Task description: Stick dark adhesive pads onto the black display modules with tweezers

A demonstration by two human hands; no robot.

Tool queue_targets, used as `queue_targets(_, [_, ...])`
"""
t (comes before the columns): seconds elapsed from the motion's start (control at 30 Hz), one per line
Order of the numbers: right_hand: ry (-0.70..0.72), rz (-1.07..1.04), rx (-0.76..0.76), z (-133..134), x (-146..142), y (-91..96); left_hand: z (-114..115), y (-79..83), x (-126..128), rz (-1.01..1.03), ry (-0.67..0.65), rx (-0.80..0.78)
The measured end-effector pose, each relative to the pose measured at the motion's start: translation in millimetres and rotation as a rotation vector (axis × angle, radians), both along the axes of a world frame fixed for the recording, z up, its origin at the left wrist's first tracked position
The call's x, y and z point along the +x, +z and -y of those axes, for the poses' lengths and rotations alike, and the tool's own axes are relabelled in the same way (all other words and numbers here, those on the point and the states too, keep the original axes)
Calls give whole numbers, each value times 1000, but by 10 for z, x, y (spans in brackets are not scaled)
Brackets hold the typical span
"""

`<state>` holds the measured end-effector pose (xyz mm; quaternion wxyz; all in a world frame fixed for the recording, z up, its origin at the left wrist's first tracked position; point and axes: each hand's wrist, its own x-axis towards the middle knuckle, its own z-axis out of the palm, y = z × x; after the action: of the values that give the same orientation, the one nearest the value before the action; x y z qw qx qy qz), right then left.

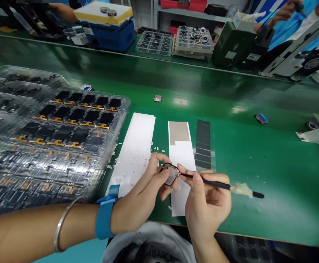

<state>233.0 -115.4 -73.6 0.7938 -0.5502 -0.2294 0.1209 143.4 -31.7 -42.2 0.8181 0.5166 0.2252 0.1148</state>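
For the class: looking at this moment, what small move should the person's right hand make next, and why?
Probably slide the tip of the black pick a little along the edge of the small dark-framed module. The tip sits right at that edge, beside a tiny gold spot, while the left hand pinches the module steady and the right hand grips the pick like a pen.

glossy green bench mat (258, 175); clear shiny plastic trays (123, 109); matt black plastic pick (211, 183)
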Motion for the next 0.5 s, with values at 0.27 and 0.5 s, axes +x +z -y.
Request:
queue_targets(0.27, [-32, 58, 66, -14, -15, -41, 24, -31, 12, 22, 4, 49])
queue_targets(0.5, [-17, 73, 119, -26, -13, -67, 24, -12, 22, 45, -3, 60])
